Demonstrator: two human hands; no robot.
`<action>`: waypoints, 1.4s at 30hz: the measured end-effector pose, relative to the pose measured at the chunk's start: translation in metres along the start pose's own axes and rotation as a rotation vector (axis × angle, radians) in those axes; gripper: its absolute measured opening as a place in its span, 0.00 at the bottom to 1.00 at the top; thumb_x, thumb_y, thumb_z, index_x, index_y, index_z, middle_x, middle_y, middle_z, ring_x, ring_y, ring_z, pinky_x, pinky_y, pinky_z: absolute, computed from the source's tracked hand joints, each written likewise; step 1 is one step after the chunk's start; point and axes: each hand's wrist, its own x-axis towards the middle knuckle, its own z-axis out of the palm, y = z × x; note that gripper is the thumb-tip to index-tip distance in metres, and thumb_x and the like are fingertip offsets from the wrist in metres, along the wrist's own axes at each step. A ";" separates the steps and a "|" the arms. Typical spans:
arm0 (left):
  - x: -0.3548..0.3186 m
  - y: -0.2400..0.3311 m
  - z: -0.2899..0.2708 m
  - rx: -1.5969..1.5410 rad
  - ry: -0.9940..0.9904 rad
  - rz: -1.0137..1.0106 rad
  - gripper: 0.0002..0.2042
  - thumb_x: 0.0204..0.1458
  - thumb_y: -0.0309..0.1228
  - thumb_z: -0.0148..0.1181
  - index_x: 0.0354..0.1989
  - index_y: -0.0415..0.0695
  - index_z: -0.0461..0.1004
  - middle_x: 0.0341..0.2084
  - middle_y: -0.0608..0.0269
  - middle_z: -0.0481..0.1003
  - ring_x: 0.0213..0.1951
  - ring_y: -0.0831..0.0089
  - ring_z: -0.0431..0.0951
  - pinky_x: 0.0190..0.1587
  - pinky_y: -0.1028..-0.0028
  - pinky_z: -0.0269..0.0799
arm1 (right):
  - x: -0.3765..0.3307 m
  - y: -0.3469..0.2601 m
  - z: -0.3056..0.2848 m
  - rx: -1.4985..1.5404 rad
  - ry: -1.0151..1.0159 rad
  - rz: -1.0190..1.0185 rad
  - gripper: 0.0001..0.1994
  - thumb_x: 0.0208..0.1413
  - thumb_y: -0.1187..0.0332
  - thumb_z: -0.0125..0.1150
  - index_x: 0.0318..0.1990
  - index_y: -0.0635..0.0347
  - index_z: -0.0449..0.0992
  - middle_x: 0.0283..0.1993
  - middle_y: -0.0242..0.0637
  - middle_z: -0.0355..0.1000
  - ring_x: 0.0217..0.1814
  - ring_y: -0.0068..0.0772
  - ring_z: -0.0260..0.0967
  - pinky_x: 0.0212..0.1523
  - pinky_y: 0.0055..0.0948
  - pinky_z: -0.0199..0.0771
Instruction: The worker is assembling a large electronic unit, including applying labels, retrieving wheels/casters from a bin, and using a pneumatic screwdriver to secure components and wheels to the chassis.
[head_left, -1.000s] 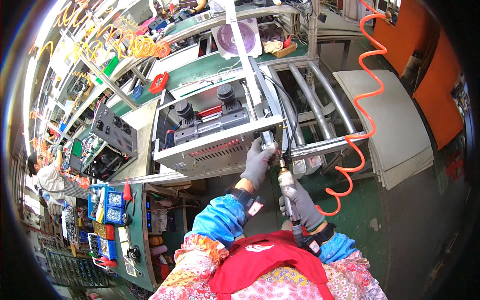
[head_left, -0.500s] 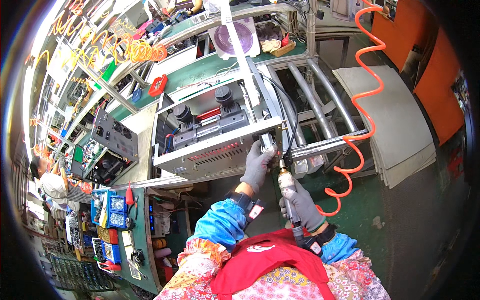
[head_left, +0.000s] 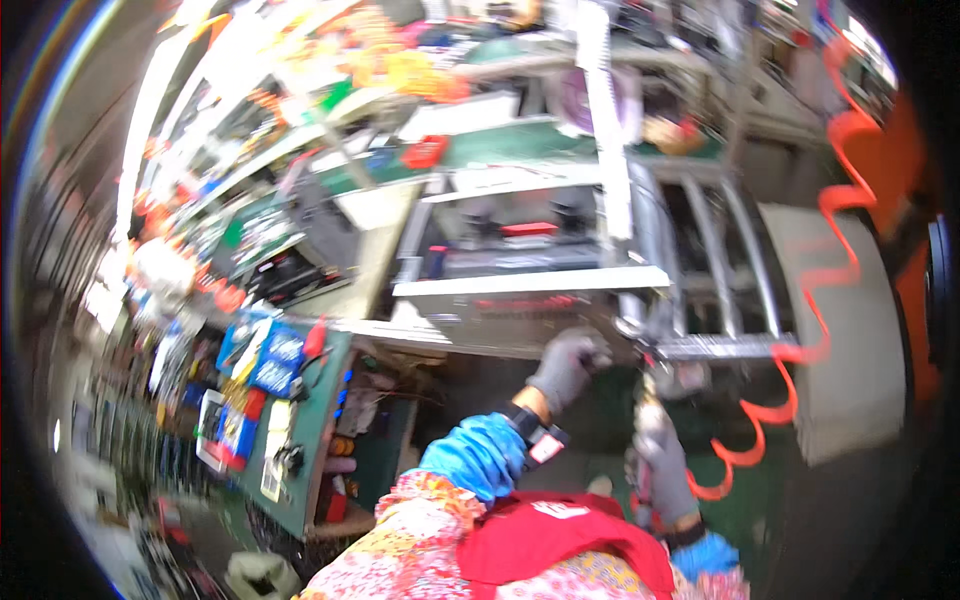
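Observation:
Motion blurs the view. My left hand [head_left: 572,368], in a grey glove, is just in front of the metal casing [head_left: 530,282], its fingers curled together; whether anything small is in them is not visible. My right hand [head_left: 664,465], also gloved, wraps round a power screwdriver [head_left: 650,412] held upright, its tip pointing away from me near the bench rail. Inside the open casing lies a dark motor unit [head_left: 515,260] with two black caps and a red part between them. The casing stands on the bench beside the rollers.
Metal rollers [head_left: 712,260] lie right of the casing. An orange coiled hose [head_left: 757,412] hangs at the right, before stacked grey sheets [head_left: 850,340]. Blue bins [head_left: 275,365] of small parts stand on a green side table at the left. Another opened unit [head_left: 295,275] sits farther left.
My view has swung, so the scene sits farther right. My left hand has left the casing's front corner and drawn back. The screwdriver in my right hand has come away from that corner too.

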 end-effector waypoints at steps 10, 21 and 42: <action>-0.049 0.026 -0.037 -1.296 0.113 -0.949 0.11 0.62 0.34 0.50 0.48 0.42 0.71 0.32 0.65 0.75 0.24 0.86 0.68 0.19 0.86 0.62 | -0.020 0.033 0.003 -0.157 -0.368 0.012 0.27 0.53 0.77 0.54 0.63 0.57 0.59 0.38 0.20 0.56 0.32 0.12 0.54 0.33 0.13 0.60; -0.059 0.036 -0.053 -1.054 0.250 -0.935 0.09 0.61 0.34 0.54 0.43 0.42 0.71 0.29 0.68 0.75 0.23 0.87 0.67 0.20 0.86 0.62 | -0.017 0.038 0.016 -0.167 -0.404 0.059 0.31 0.53 0.80 0.56 0.65 0.59 0.56 0.44 0.22 0.57 0.40 0.13 0.55 0.40 0.13 0.60; -0.041 0.033 -0.053 -1.221 0.111 -0.892 0.09 0.57 0.34 0.48 0.37 0.45 0.74 0.27 0.63 0.77 0.19 0.83 0.66 0.14 0.85 0.56 | -0.019 0.020 0.009 0.030 -0.310 0.415 0.35 0.46 0.49 0.64 0.61 0.49 0.60 0.32 0.39 0.70 0.27 0.31 0.70 0.26 0.29 0.74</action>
